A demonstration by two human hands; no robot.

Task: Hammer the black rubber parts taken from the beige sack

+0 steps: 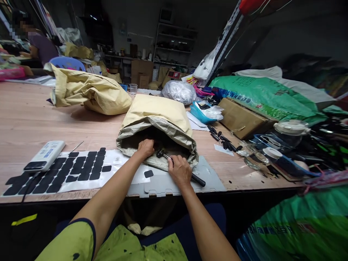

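A yellow sack (157, 108) lies with its folded grey mouth facing me. My left hand (146, 148) is at the dark opening, its fingers curled and partly hidden; whatever they hold cannot be made out. My right hand (179, 169), at the sack's lower right edge, is closed around a rod with a black handle (199, 180), a short metal shaft and a black end piece. That end piece points into the mouth of the sack. Beneath the sack is a grey sheet (163, 184). Black rounded pads (81, 165) on white backing lie to the left.
At left are a white device (45, 156) with a dark display and a second yellow sack (100, 92). Black parts (223, 139), a cardboard box (243, 116), a clear jar (290, 132) and a green sack (261, 94) stand right. A person (40, 43) sits far left.
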